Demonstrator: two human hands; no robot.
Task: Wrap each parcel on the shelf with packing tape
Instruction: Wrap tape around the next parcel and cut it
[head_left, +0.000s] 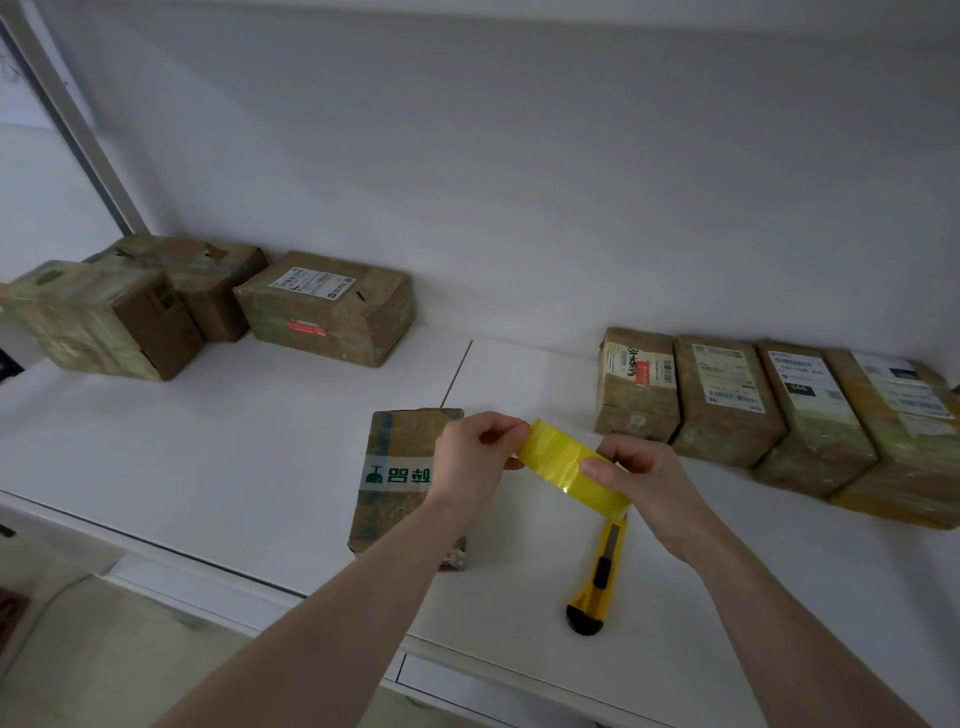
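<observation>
A roll of yellow packing tape (571, 467) is held above the white shelf (234, 441) between both hands. My left hand (475, 457) pinches its upper left end. My right hand (644, 475) grips the roll's right side, thumb on top. Just left of the tape lies a brown parcel (395, 478) with a white band printed in green; my left wrist hides part of it. Three parcels (327, 306) sit at the back left. Several labelled parcels (727, 400) stand in a row at the back right.
A yellow utility knife (600, 571) with a black end lies on the shelf below the tape, near the front edge. A white wall rises behind the parcels. A seam (457, 371) splits the shelf top in the middle.
</observation>
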